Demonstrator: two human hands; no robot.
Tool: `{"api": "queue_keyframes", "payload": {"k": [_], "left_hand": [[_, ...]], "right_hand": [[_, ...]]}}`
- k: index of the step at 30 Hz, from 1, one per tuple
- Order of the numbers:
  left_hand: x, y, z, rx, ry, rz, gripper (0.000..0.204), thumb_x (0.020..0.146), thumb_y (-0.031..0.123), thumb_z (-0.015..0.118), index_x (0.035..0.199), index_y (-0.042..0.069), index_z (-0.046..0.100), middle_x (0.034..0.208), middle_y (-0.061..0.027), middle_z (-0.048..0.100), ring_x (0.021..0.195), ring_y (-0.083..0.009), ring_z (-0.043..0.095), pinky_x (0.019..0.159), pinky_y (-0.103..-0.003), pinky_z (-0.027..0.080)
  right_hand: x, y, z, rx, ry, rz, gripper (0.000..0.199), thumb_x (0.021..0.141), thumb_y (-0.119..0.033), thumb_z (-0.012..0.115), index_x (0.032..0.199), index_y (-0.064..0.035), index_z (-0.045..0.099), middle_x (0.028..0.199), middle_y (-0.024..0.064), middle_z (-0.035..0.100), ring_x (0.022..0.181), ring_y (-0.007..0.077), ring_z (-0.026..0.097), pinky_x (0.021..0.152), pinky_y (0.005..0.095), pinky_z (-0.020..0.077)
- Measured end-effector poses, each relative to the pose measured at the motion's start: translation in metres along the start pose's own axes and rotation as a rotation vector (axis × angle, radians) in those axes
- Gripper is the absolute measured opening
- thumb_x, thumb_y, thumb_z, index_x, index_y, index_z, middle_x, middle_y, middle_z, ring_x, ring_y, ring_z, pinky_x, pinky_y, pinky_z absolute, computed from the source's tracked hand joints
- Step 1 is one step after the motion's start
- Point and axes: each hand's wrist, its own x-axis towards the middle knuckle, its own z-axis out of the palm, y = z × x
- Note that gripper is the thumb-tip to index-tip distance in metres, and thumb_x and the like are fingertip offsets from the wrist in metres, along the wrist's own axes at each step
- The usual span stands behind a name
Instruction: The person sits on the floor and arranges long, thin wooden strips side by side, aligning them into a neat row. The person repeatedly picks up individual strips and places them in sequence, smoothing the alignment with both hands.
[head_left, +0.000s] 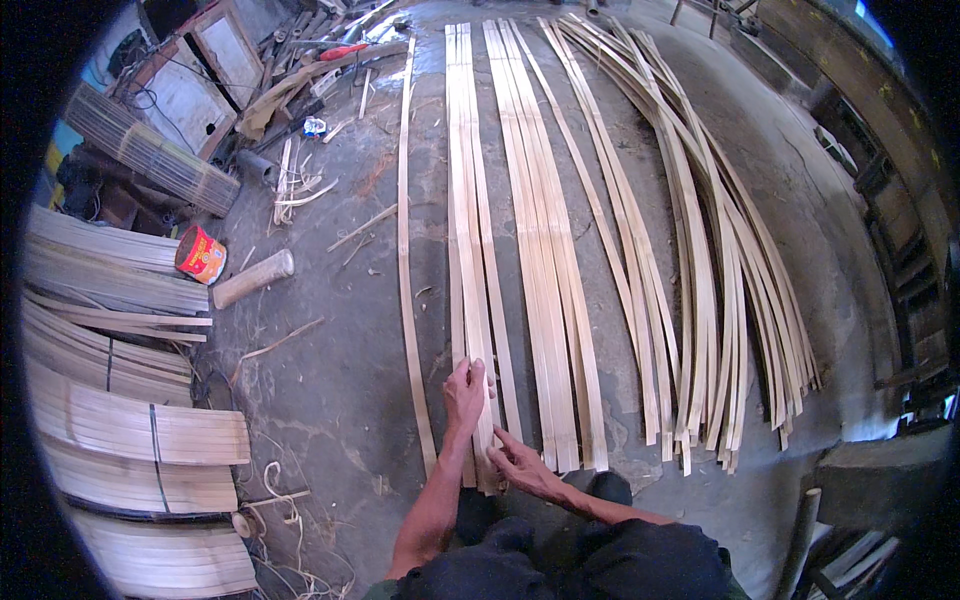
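Long, pale, flat bamboo strips (pixel 463 200) lie in a narrow group on the floor, running away from me. My left hand (pixel 464 396) is closed around the near part of this group, its fingers curled over the strips. Lower down, close to the near ends, my right hand (pixel 522 470) pinches the edge of the same strips between thumb and fingers. Just right of it lies a wider row of bamboo strips (pixel 545 270), side by side. One single strip (pixel 404 220) lies apart on the left.
Crossed, looser strips (pixel 715 260) fan out at the right. Tied bundles of strips (pixel 150 435) are stacked along the left, near a red-orange tin (pixel 202 255) and a short bamboo piece (pixel 254 279). Scraps litter the grey concrete floor (pixel 330 400). A dark block (pixel 870 480) stands at lower right.
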Motion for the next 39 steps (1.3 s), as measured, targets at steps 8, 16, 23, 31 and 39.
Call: {"api": "queue_keyframes", "payload": {"k": [8, 16, 23, 31, 39], "left_hand": [[0.041, -0.059, -0.023, 0.492, 0.109, 0.393, 0.021, 0.094, 0.018, 0.055, 0.106, 0.000, 0.055, 0.095, -0.0216, 0.060, 0.089, -0.0402, 0.061, 0.078, -0.048, 0.048], [0.074, -0.079, -0.037, 0.238, -0.018, -0.108, 0.034, 0.087, 0.026, 0.065, 0.104, -0.003, 0.058, 0.091, -0.0249, 0.066, 0.083, -0.0349, 0.066, 0.075, -0.044, 0.051], [0.041, -0.006, -0.050, 0.313, 0.192, 0.051, 0.039, 0.088, 0.029, 0.066, 0.104, -0.005, 0.058, 0.088, -0.0263, 0.067, 0.085, -0.0414, 0.067, 0.076, -0.046, 0.051], [0.037, -0.026, -0.042, 0.396, 0.255, 0.256, 0.054, 0.086, 0.032, 0.070, 0.125, -0.002, 0.054, 0.114, -0.0297, 0.059, 0.105, -0.0418, 0.059, 0.088, -0.049, 0.047], [0.033, -0.015, -0.042, 0.576, 0.008, 0.196, 0.049, 0.086, 0.027, 0.072, 0.131, 0.011, 0.062, 0.104, -0.0220, 0.049, 0.100, -0.0396, 0.056, 0.087, -0.046, 0.047]], "right_hand": [[-0.001, -0.032, 0.003, 0.090, -0.165, -0.054, 0.083, 0.102, -0.025, 0.056, 0.157, -0.0081, -0.003, 0.073, -0.0032, 0.049, 0.066, 0.0072, 0.046, 0.059, 0.0254, 0.0420], [0.000, -0.050, 0.017, 0.163, -0.217, -0.043, 0.083, 0.101, -0.025, 0.057, 0.158, -0.0133, -0.002, 0.074, -0.0037, 0.050, 0.067, 0.0072, 0.047, 0.060, 0.0251, 0.0427], [0.006, -0.019, 0.018, -0.036, -0.038, 0.012, 0.076, 0.100, -0.022, 0.059, 0.158, -0.0163, 0.011, 0.082, 0.0029, 0.062, 0.075, 0.0086, 0.054, 0.068, 0.0273, 0.0487], [0.031, 0.027, 0.032, -0.212, 0.044, 0.022, 0.077, 0.096, -0.022, 0.062, 0.157, -0.0243, 0.016, 0.086, 0.0140, 0.068, 0.076, 0.0158, 0.061, 0.071, 0.0338, 0.0522], [0.046, 0.035, 0.028, -0.407, 0.055, -0.085, 0.076, 0.095, -0.021, 0.060, 0.156, -0.0157, 0.016, 0.077, 0.0225, 0.066, 0.066, 0.0295, 0.066, 0.065, 0.0394, 0.0529]]}}
